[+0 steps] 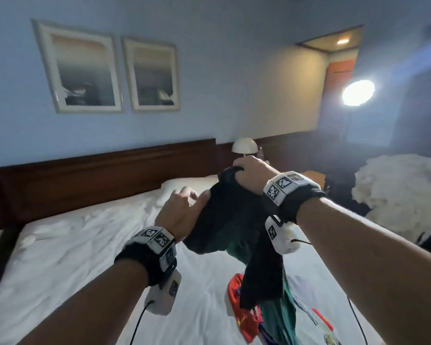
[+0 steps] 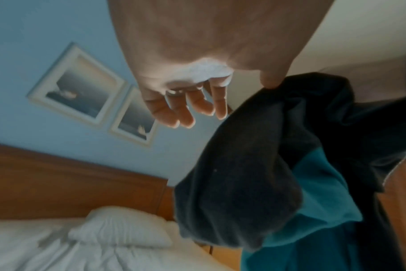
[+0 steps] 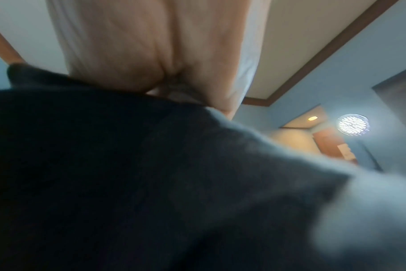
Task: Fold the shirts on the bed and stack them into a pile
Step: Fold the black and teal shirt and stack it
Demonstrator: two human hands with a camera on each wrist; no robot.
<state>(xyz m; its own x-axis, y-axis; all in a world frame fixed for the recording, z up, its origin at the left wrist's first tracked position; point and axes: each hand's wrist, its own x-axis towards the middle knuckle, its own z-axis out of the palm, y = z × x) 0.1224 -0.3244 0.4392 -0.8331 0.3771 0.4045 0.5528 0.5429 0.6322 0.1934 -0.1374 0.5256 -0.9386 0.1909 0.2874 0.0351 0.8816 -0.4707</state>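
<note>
I hold a dark shirt (image 1: 224, 220) up over the white bed (image 1: 72, 257). My right hand (image 1: 249, 170) grips its bunched top edge; in the right wrist view the fist (image 3: 151, 64) sits on the dark cloth (image 3: 151, 183). My left hand (image 1: 184, 207) is just left of the shirt. In the left wrist view its thumb (image 2: 270, 82) touches the dark fabric (image 2: 243, 174), and the fingers (image 2: 220, 102) hang relaxed, apart from it. A teal shirt (image 1: 276, 317) hangs tangled below the dark one. A red shirt (image 1: 244, 317) and a white printed shirt (image 1: 309, 312) lie crumpled on the bed underneath.
A pillow (image 1: 184, 188) lies against the wooden headboard (image 1: 105, 175). A small dome lamp (image 1: 244, 146) stands beyond it, and a bright round light (image 1: 357, 92) shines at the right. A white fluffy heap (image 1: 403, 192) is beside the bed on the right.
</note>
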